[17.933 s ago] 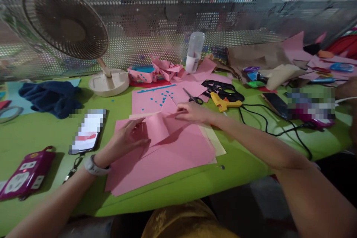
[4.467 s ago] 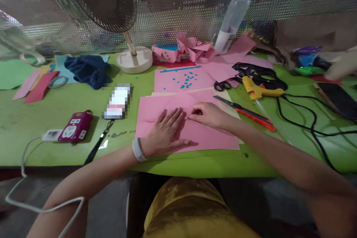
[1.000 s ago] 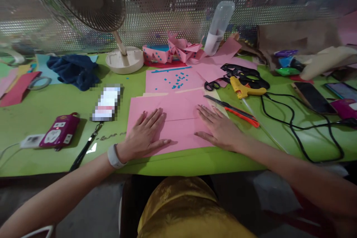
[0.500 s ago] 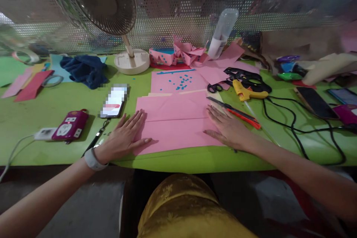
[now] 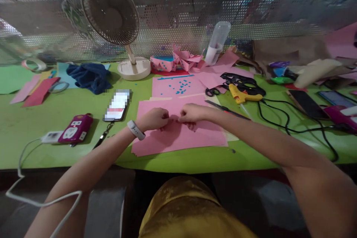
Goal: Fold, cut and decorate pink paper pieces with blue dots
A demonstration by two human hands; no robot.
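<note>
Pink paper (image 5: pixel 178 143) lies in front of me, its lower left corner showing several layered edges. My left hand (image 5: pixel 155 119), a pale watch on its wrist, is closed over the middle of the paper with the fingers curled. Opposite it and almost touching, my right hand (image 5: pixel 192 113) is closed too, thumb and fingers pinched together. Both appear to grip the pink paper between them, though the fingertips are partly hidden. Right of the paper, a utility knife (image 5: pixel 220 107) is partly covered by my right forearm.
Behind the paper are blue paper bits (image 5: pixel 182 86) on a pink sheet and folded pink paper shapes (image 5: pixel 186 59). A fan (image 5: pixel 134 68), phone (image 5: pixel 118 105) and purple power adapter (image 5: pixel 76 129) stand left. A yellow glue gun (image 5: pixel 241 95), scissors (image 5: pixel 212 92) and black cables (image 5: pixel 288 119) lie right.
Both hands have left the paper's left and right sides, where they lay flat, and come together at its middle with fingers closed. The view has shifted slightly.
</note>
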